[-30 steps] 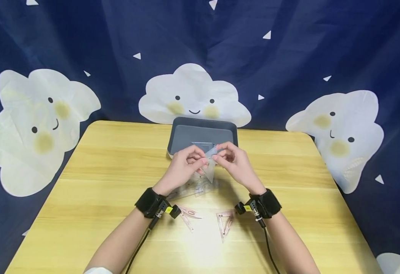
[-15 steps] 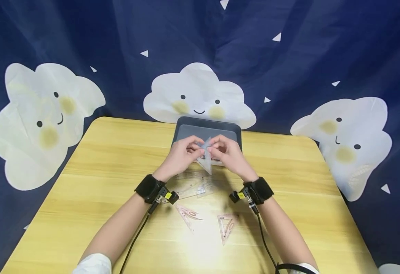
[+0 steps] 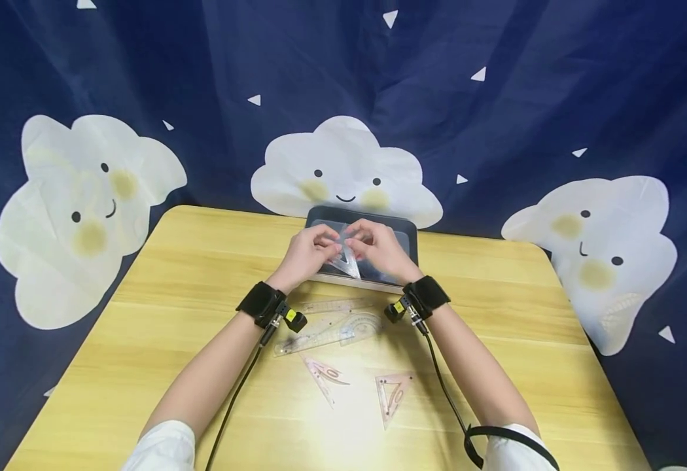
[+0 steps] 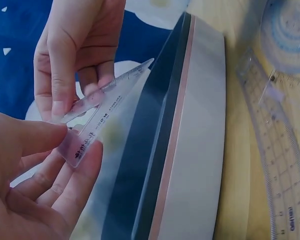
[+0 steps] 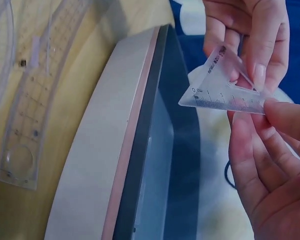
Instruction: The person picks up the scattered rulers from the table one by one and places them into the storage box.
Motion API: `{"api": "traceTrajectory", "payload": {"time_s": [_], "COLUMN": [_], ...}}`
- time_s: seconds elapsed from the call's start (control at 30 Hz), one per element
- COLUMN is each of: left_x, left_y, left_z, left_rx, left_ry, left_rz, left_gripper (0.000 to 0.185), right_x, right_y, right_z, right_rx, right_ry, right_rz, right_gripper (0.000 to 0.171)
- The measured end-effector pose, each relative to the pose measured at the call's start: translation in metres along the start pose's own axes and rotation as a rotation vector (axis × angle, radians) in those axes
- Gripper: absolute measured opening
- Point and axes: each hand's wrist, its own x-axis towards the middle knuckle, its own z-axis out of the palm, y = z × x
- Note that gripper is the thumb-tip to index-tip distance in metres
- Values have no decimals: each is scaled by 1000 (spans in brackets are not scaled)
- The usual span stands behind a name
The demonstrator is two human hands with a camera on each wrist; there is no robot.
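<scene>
Over the dark grey tray, both hands hold one clear triangular set square. My left hand pinches one corner between thumb and fingers, as the left wrist view shows on the set square. My right hand pinches it from the other side with thumb and fingertips. Its printed scale and cut-out middle show in the right wrist view, where one pointed corner of the set square juts toward the tray. Parts of its edges are hidden behind the fingers.
Between the forearms lie a clear ruler, a protractor and another ruler. Nearer are two pink-tinted set squares, one at left, one at right. The tray's pale outer wall has a pink band. Cables run along both forearms.
Both hands have moved forward with the set square, from the tray's near edge to over its inside. The rulers and protractor on the table are now more exposed.
</scene>
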Motion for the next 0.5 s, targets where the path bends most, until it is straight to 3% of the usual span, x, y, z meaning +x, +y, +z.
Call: {"api": "traceTrajectory", "payload": {"time_s": [0.27,0.5], "left_x": [11,14], "left_y": [-11,-18], "left_z": [-1,0], "left_rx": [101,172], "left_ry": [41,-8], "left_rz": [-20,-58], "left_gripper": [13,13], "right_x": [17,20], "right_y": [13,24], "right_z": [2,6], "right_rx": [-13,-67], "right_ry": [-23,-57], "right_rz": [19,42], "right_gripper": [19,25]}}
